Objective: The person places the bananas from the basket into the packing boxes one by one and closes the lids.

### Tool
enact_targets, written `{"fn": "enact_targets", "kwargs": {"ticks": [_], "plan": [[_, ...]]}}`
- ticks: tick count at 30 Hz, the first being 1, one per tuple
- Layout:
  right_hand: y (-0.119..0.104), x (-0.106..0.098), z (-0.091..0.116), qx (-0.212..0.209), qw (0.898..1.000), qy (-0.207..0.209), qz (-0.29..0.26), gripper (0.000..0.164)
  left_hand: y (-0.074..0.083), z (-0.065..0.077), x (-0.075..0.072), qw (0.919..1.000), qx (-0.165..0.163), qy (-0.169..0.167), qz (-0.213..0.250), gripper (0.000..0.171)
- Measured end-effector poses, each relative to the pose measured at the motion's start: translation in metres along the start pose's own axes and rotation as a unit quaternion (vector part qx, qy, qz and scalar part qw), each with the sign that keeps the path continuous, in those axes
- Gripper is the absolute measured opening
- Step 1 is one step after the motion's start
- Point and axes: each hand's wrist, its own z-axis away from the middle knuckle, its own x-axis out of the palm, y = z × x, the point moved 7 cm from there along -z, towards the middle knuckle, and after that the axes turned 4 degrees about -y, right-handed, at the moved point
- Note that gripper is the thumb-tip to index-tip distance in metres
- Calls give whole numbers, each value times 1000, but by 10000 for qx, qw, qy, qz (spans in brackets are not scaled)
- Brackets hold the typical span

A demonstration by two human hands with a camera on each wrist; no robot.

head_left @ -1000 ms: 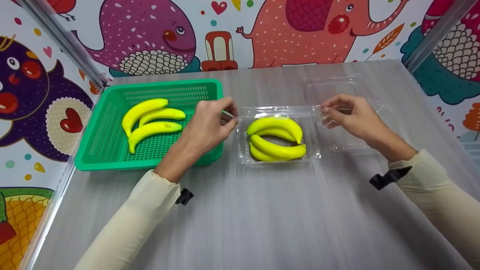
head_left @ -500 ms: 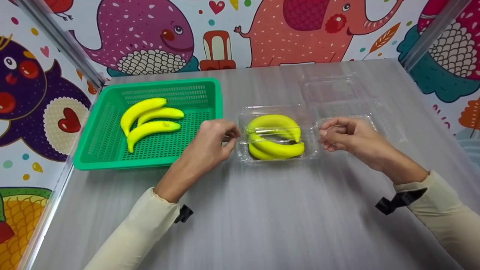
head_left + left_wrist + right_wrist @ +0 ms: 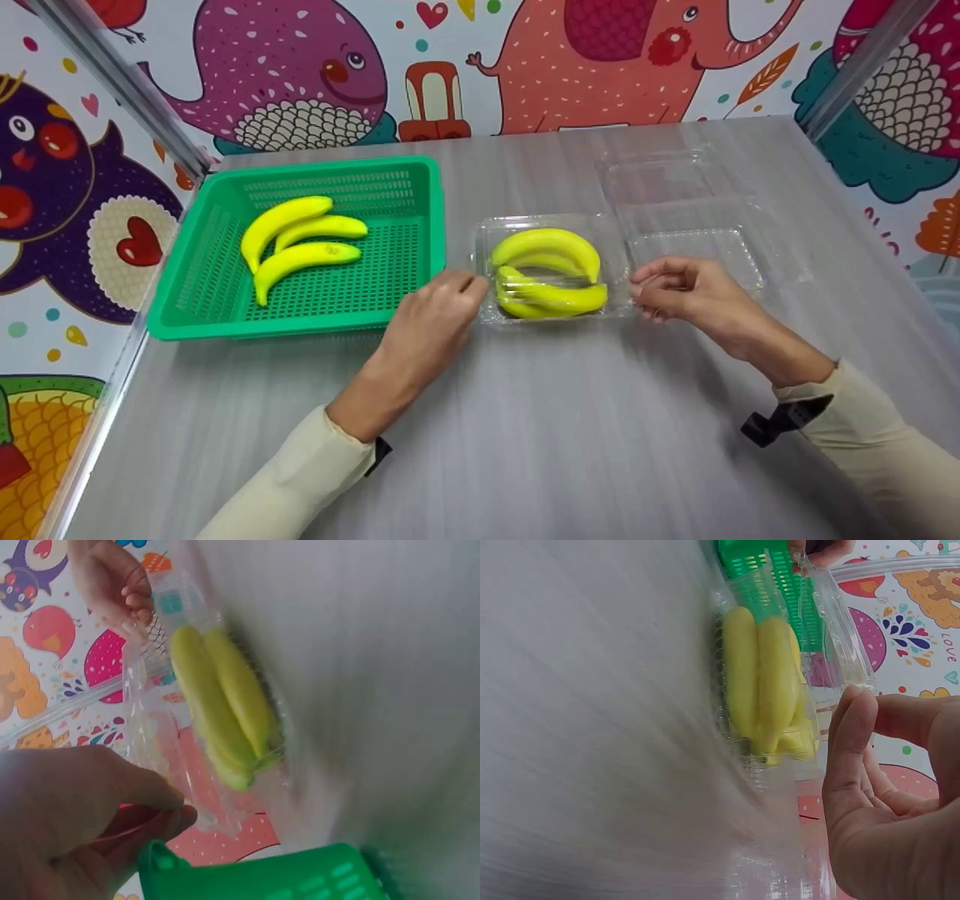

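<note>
A clear plastic clamshell box (image 3: 491, 313) with several yellow bananas (image 3: 551, 300) inside stands in the middle of the table. Its hinged lid (image 3: 844, 626) slants over the bananas, its front edge still raised above the tray. At the lid's left corner, my left hand (image 3: 435, 322) pinches the edge between thumb and fingers. My right hand (image 3: 694, 304) pinches the right corner, fingertips and thumb together, as the right wrist view shows. Left of the box, a green basket (image 3: 435, 225) holds three more bananas (image 3: 307, 262).
Behind and right of my right hand lies a second clear clamshell box (image 3: 697, 217), its lid folded back. The green basket sits close to my left hand. A wall with cartoon animals (image 3: 592, 67) and metal posts (image 3: 862, 75) bound the grey table (image 3: 540, 420).
The lid has swung forward and down over the bananas. Both hands have come nearer the table's front with it, keeping to its two corners.
</note>
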Motion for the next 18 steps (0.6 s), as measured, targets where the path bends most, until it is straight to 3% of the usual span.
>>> {"fn": "enact_targets", "kwargs": {"ticks": [5,10,14,16,18], "plan": [[4,2,0,148,9999,20,85,36,13,8,5,9934,311,345,-1052,19],[5,1,1,242,9988,156,396,36,20,17,11,9898,399,424,-1299,19],[4,3,3,177,9975,255,639,32,16,26,16,9971,123,359,-659,18],[4,4,5,99,9968,302,737,31,11,31,20,9994,-158,300,15,17],[3,5,7,28,9962,369,794,30,5,34,23,9954,-497,226,788,19]]}}
